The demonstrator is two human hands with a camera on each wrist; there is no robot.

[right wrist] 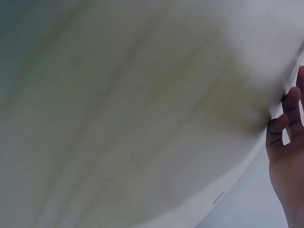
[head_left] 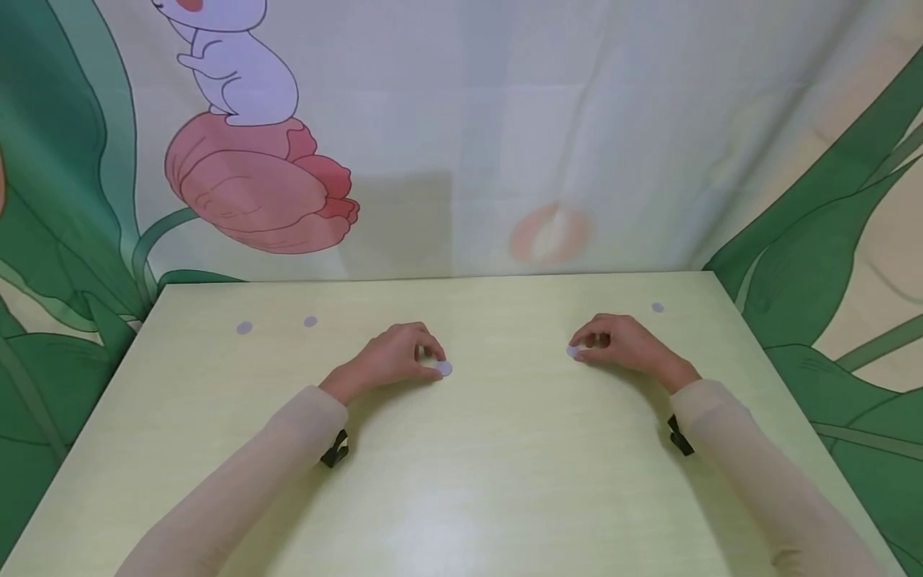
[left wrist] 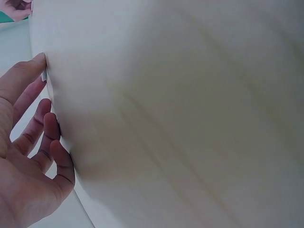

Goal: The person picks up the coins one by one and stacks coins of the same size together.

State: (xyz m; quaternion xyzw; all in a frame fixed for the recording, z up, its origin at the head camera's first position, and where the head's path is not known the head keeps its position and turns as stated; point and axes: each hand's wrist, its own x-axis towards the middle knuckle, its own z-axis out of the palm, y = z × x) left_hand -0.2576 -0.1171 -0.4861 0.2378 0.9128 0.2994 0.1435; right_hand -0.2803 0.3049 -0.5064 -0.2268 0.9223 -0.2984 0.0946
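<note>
In the head view my left hand (head_left: 395, 353) is low over the table, left of its middle. Its thumb and index finger pinch a small pale-lilac disc (head_left: 445, 368) by the edge. The left wrist view shows that disc (left wrist: 44, 75) nearly edge-on between the fingertips, with the other fingers loosely bent at the tabletop. Across from it, my right hand (head_left: 622, 340) pinches a similar lilac disc (head_left: 572, 351), partly covered by the fingers. The right wrist view catches only some fingers of the right hand (right wrist: 289, 142); the disc held there is out of that view.
Two more lilac discs (head_left: 244, 328) (head_left: 310, 321) lie at the table's back left. Another disc (head_left: 658, 308) lies at the back right, beyond the right hand. The pale yellow table (head_left: 461, 481) ends at a printed curtain (head_left: 447, 136) along its far edge.
</note>
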